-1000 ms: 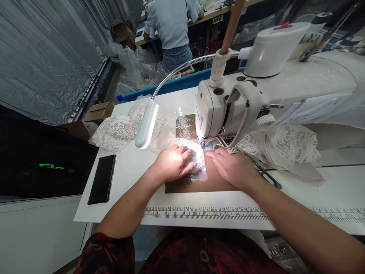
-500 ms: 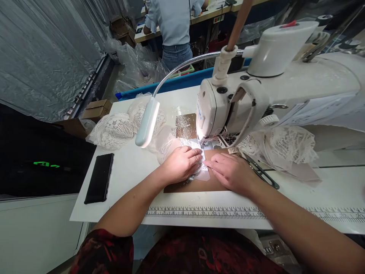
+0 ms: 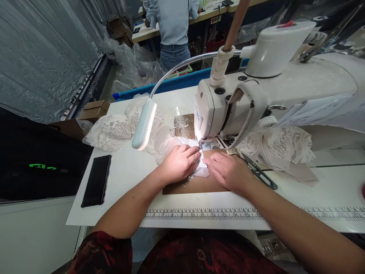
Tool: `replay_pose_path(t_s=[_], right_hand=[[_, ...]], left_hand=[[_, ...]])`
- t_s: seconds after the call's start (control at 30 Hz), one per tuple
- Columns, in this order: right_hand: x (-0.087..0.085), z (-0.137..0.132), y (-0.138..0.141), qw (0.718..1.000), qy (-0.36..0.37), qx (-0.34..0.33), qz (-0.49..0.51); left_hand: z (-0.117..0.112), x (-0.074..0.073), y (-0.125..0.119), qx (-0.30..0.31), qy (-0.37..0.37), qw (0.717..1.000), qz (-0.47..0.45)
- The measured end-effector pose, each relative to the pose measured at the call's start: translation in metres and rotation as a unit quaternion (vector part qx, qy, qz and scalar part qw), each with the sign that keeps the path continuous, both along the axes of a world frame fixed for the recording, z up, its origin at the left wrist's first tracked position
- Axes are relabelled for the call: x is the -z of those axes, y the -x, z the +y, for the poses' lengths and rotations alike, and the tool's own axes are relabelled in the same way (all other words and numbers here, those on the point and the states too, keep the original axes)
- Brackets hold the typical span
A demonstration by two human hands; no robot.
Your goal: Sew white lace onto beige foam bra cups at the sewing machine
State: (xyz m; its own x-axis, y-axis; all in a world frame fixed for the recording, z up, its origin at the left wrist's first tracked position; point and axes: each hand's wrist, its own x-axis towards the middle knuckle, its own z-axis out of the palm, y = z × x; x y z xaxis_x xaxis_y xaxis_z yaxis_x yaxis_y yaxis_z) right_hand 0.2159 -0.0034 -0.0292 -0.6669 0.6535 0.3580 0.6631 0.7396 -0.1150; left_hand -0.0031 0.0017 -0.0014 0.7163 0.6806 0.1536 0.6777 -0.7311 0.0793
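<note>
In the head view, the white lace piece [image 3: 188, 142] lay under the left hand and ran up to the working end of the sewing machine [image 3: 209, 110], over the brown sheet [image 3: 194, 187] on the white table [image 3: 128, 167]. The left hand [image 3: 181, 163] rested palm down on it, fingers extended and close together, clamped on nothing. The right hand [image 3: 228, 169] had its fingertips at the lace's near right edge; whether they pinched it, I could not tell. The lace seemed light, soft and limp — likely to pucker or stretch if tugged, and its open mesh easily snagged. Flat fingertip pressure near the edges looked the safest hold, clear of the needle area. Scissors [image 3: 264, 177] lay just beside the right hand.
</note>
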Motion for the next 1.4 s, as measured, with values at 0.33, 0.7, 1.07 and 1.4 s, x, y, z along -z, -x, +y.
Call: replay_pose_path(t_s=[0.33,0.7,1.07,1.4], right_hand=[[-0.004,-0.001,0.002,0.999,-0.029,0.008,-0.009],[-0.004,0.0,0.002,0.999,-0.031,0.017,0.009],[-0.007,0.0,0.002,1.0,-0.006,0.001,-0.003],[-0.017,0.002,0.017,0.993,0.056,0.081,-0.06]], left_hand=[[-0.002,0.002,0.0,0.011,0.0,1.0,0.001],[0.009,0.003,0.004,-0.001,-0.014,1.0,0.005],[0.013,0.006,0.006,0.0,-0.02,1.0,-0.012],[0.023,0.013,0.009,-0.047,-0.044,0.997,-0.04]])
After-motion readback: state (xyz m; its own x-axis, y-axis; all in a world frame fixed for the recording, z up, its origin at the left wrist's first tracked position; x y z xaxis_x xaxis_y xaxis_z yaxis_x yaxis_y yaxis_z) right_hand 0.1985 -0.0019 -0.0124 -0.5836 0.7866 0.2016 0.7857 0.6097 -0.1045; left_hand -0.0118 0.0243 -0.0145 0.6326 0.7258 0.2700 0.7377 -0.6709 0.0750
